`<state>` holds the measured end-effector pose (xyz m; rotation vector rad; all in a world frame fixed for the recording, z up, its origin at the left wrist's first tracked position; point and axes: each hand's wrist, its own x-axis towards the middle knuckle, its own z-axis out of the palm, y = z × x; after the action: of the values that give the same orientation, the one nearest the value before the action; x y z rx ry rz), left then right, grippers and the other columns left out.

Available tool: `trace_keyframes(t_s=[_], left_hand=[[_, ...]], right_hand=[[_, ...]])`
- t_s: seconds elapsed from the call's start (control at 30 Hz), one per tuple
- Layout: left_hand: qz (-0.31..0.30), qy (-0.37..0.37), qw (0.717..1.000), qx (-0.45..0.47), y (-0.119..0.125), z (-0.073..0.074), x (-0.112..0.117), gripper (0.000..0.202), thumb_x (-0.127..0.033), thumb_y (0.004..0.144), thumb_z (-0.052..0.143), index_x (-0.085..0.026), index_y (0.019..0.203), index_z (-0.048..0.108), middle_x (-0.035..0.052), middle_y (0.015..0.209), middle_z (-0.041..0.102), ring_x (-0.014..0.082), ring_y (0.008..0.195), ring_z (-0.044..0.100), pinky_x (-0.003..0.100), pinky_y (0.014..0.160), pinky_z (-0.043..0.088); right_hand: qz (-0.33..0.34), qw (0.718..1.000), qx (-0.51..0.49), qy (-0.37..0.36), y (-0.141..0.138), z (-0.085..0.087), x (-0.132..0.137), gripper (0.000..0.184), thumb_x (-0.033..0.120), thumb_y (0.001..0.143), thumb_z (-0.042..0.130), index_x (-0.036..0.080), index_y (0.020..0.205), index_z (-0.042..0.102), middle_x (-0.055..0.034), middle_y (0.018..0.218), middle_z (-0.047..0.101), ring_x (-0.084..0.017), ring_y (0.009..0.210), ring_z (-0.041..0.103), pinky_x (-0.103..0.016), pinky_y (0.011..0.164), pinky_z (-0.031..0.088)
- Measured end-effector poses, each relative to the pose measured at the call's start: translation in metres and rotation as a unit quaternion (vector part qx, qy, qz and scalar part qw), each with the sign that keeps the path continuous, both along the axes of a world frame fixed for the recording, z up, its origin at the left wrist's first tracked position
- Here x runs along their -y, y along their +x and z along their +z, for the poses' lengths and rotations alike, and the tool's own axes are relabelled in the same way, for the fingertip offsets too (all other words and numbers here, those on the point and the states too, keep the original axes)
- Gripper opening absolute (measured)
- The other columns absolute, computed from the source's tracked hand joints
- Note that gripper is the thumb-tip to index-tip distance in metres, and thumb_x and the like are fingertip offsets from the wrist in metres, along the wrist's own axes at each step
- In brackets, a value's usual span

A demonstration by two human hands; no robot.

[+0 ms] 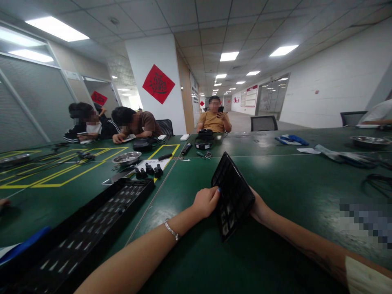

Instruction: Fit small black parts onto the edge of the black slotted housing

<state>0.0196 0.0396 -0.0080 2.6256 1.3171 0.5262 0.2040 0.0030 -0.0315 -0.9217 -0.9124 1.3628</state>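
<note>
A black gridded plastic tray [234, 196] stands tilted on its edge above the green table in front of me, its compartments facing me. My left hand [207, 202] grips its left side, thumb on the front face. On the opposite side my right hand [257, 207] holds the edge, with most of its fingers hidden behind the tray. Some pale shapes show in the lower compartments, too dark to make out. To the left of my forearm lies a long black tray [150, 189] with rows of small pale pointed pieces.
Several black cylindrical parts [150, 170] stand beyond the long tray, near a metal bowl [134, 157]. Black cases [203, 143] and a blue-and-white cloth [290, 140] lie farther back. Co-workers [214, 118] sit around the green table [190, 171]. Another bowl [370, 142] is at right.
</note>
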Motion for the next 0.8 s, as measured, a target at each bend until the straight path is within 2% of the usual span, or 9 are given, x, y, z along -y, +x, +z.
trace_keyframes(t_s=[0.13, 0.27, 0.4, 0.6, 0.8], left_hand=[[0.013, -0.015, 1.000, 0.001, 0.0012, 0.0031, 0.0022, 0.048, -0.036, 0.093, 0.012, -0.018, 0.078, 0.054, 0.0038, 0.068, 0.059, 0.0179, 0.067, 0.057, 0.025, 0.060, 0.036], [0.005, -0.005, 1.000, 0.007, 0.0006, 0.0004, 0.0005, 0.045, -0.035, 0.093, 0.015, -0.019, 0.079, 0.055, 0.0037, 0.071, 0.060, 0.0176, 0.069, 0.058, 0.024, 0.063, 0.037], [-0.002, 0.000, 1.000, 0.007, -0.0006, -0.0036, -0.0025, 0.043, -0.036, 0.093, 0.018, -0.019, 0.081, 0.055, 0.0040, 0.074, 0.061, 0.0182, 0.071, 0.058, 0.024, 0.063, 0.037], [0.009, -0.007, 1.000, 0.015, 0.0001, -0.0048, -0.0032, 0.051, -0.040, 0.093, 0.011, -0.019, 0.076, 0.054, 0.0031, 0.065, 0.057, 0.0173, 0.063, 0.056, 0.024, 0.058, 0.034], [0.006, -0.008, 1.000, 0.022, 0.0007, -0.0025, -0.0014, 0.049, -0.040, 0.093, 0.013, -0.019, 0.076, 0.055, 0.0032, 0.064, 0.057, 0.0173, 0.063, 0.055, 0.024, 0.058, 0.033]], right_hand=[[-0.001, 1.000, 0.007, 0.005, 0.0005, 0.0009, 0.0006, 0.032, 0.032, 0.071, 0.055, 0.023, 0.101, 0.052, 0.0054, 0.051, 0.053, -0.010, 0.035, 0.044, -0.021, 0.032, 0.032], [-0.003, 1.000, 0.010, 0.001, 0.0009, -0.0020, -0.0021, 0.031, 0.034, 0.072, 0.054, 0.023, 0.101, 0.052, 0.0049, 0.052, 0.054, -0.011, 0.034, 0.044, -0.021, 0.031, 0.031], [-0.005, 1.000, 0.006, -0.004, 0.0014, -0.0052, -0.0048, 0.031, 0.035, 0.072, 0.054, 0.024, 0.101, 0.053, 0.0038, 0.054, 0.056, -0.013, 0.040, 0.048, -0.022, 0.033, 0.034], [0.001, 1.000, 0.011, -0.001, 0.0007, 0.0008, -0.0007, 0.036, 0.033, 0.071, 0.055, 0.025, 0.106, 0.051, 0.0031, 0.058, 0.059, -0.015, 0.047, 0.054, -0.025, 0.040, 0.040], [-0.006, 1.000, 0.009, -0.002, 0.0022, -0.0027, -0.0035, 0.033, 0.032, 0.072, 0.055, 0.024, 0.103, 0.052, 0.0032, 0.056, 0.058, -0.014, 0.044, 0.052, -0.023, 0.036, 0.037]])
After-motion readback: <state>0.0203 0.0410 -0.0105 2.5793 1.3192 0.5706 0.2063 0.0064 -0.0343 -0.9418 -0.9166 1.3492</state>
